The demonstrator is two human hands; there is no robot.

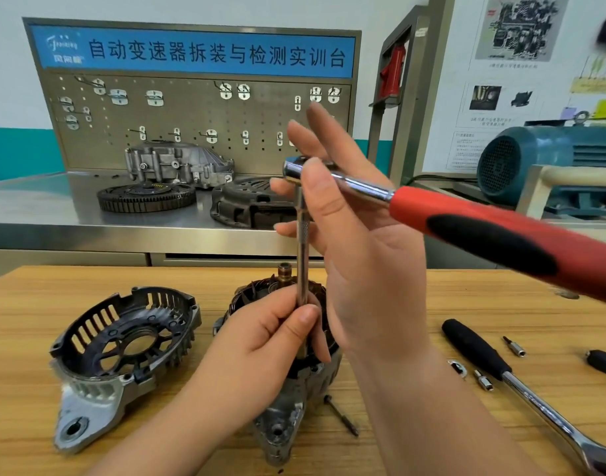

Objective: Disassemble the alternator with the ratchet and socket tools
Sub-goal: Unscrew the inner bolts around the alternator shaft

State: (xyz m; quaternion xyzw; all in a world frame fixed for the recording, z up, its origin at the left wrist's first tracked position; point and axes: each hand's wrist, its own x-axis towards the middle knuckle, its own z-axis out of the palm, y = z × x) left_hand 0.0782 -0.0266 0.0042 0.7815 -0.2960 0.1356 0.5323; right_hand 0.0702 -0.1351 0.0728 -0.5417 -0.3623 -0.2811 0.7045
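The alternator stands upright in the middle of the wooden bench, close to its near edge, with its copper windings and shaft end showing at the top. One end cover is already off and lies open side up toward the left edge of the bench, just beside the body but apart from it. A long bolt lies loose just right of the housing, so at least one fastener seems to be out.

The left grip pinches the lower end of the extension bar between thumb and curled fingers, right over the alternator. The bar's tip, and any socket on it, are hidden behind that hand, so I cannot tell which fastener it meets. The right grip holds the head of the red-handled ratchet, thumb in front and fingers behind, at the top of the bar. The handle points out to the right.

Toward the right edge lie a second ratchet with a black handle, two small sockets and a small metal ring.

By my reading the job is roughly midway: the cover is free, while the windings, the rotor and the remaining housing appear to be joined, and they have yet to be separated.
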